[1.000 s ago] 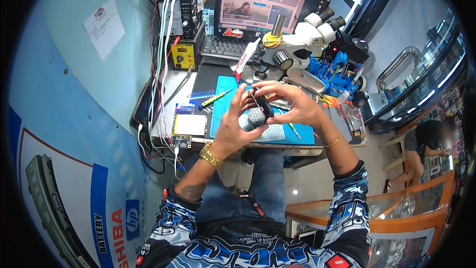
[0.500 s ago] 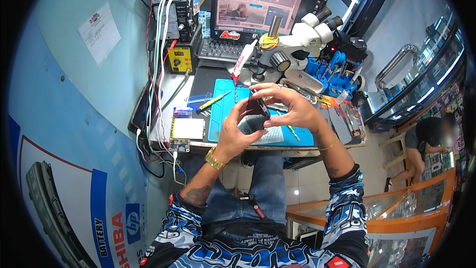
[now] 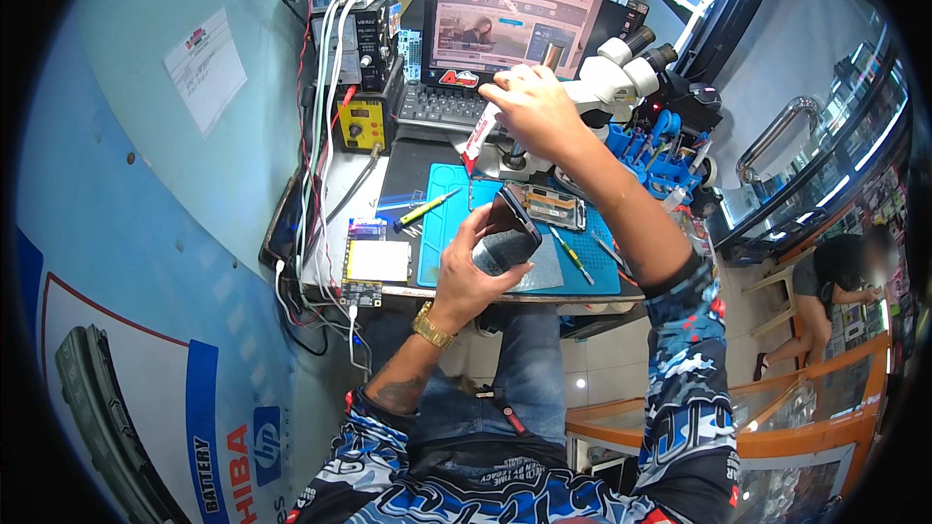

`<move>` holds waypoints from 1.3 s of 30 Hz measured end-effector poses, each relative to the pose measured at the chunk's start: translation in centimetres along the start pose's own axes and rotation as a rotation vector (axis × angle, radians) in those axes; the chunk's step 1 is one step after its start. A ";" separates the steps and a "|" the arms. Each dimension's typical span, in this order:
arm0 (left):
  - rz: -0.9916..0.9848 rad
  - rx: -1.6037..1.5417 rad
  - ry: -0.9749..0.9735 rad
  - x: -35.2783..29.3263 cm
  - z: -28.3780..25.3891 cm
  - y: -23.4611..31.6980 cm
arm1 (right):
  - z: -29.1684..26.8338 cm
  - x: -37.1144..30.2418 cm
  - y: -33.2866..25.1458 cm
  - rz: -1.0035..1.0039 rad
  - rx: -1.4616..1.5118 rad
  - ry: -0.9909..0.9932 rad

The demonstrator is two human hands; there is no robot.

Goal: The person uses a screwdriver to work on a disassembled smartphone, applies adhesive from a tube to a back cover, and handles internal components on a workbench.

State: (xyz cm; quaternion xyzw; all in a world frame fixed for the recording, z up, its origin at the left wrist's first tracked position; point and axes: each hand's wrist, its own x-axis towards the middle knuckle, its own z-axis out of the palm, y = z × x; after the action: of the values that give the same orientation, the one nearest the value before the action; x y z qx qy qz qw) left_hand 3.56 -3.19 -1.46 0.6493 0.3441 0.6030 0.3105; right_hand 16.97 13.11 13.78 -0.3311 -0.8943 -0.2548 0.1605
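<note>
My left hand (image 3: 468, 277) is closed around the edges of a dark smartphone (image 3: 510, 245), holding it tilted above the blue work mat (image 3: 442, 233). The phone's glossy face reflects light, and its far edge is raised. Up by the microscope, my right hand (image 3: 536, 109) is closed at the upper end of a white and red glue tube (image 3: 479, 141), whose red nozzle points down. The hand hides the tube's top. An opened phone with bare inner parts (image 3: 551, 206) lies on the mat behind the held phone.
A yellow-green pen-like tool (image 3: 427, 208) and tweezers-like tool (image 3: 573, 254) lie on the mat. Behind stand a microscope (image 3: 621, 73), keyboard (image 3: 437, 107) and monitor (image 3: 510, 15). A blue tool holder (image 3: 660, 150) is at right, cables (image 3: 325, 136) at left. Another person (image 3: 840, 277) is far right.
My right hand has let go of the phone and moved up and away to the glue tube. My left hand keeps the phone. The opened phone on the mat has come into sight.
</note>
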 end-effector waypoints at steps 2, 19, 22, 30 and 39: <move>0.029 -0.002 0.015 0.3 -0.4 0.8 | 1.8 2.7 0.3 0.035 -0.185 -0.186; -0.037 0.142 -0.070 2.3 -2.5 3.5 | -8.0 0.9 1.2 -0.051 -0.117 0.212; -0.026 0.352 -0.109 2.9 -2.7 3.8 | -19.6 -6.3 -0.6 0.238 0.172 0.011; -0.206 0.946 -0.608 6.3 1.4 2.9 | -21.0 -25.0 -12.2 0.697 0.473 -0.184; -0.334 1.137 -0.904 8.5 3.8 3.2 | 0.4 -27.6 -21.4 0.455 0.755 -0.315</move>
State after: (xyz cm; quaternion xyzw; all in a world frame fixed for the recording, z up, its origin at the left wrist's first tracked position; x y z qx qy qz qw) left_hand 7.91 2.01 5.68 0.8335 0.5358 -0.0492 0.1258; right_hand 22.66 -14.68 -6.56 -0.4718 -0.8425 0.1836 0.1840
